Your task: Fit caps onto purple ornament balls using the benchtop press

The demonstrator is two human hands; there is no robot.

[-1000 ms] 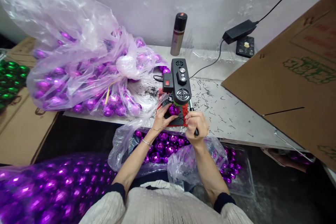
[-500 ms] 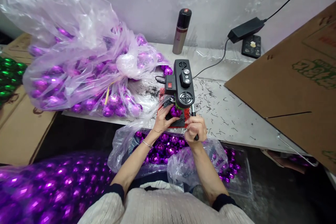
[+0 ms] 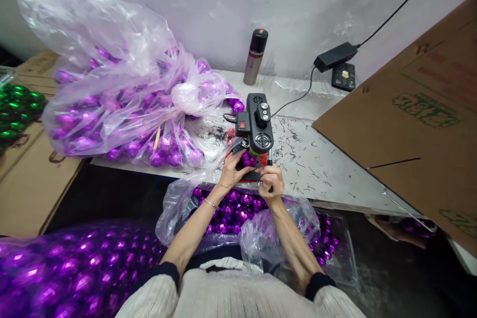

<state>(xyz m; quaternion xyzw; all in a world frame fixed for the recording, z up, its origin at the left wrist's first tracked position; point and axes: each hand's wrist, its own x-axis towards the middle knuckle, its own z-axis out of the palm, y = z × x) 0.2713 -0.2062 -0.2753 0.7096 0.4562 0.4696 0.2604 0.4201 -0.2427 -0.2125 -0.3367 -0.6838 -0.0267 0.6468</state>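
Note:
A small black machine (image 3: pixel 260 121) with a red switch and round vents stands on the white table. Under its front end sits a shiny purple ball (image 3: pixel 249 159). My left hand (image 3: pixel 231 171) has its thumb and fingers curved around the near left side of that ball. My right hand (image 3: pixel 271 181) is closed round the black-gripped lever at the machine's right side; the grip is mostly hidden by the fingers. Below both hands, an open plastic bag holds many purple balls (image 3: pixel 233 211).
Large clear bags of purple balls (image 3: pixel 122 109) cover the table's left. A spray can (image 3: pixel 255 57) stands behind the machine. A cardboard box (image 3: pixel 410 124) leans in at right. Short dark bits lie scattered on the white table (image 3: pixel 335 159). A power adapter (image 3: pixel 336 56) hangs by its cable.
My right hand and the lever have shifted left, closer to the machine. My left hand stays at the ball. The whole view has shifted slightly.

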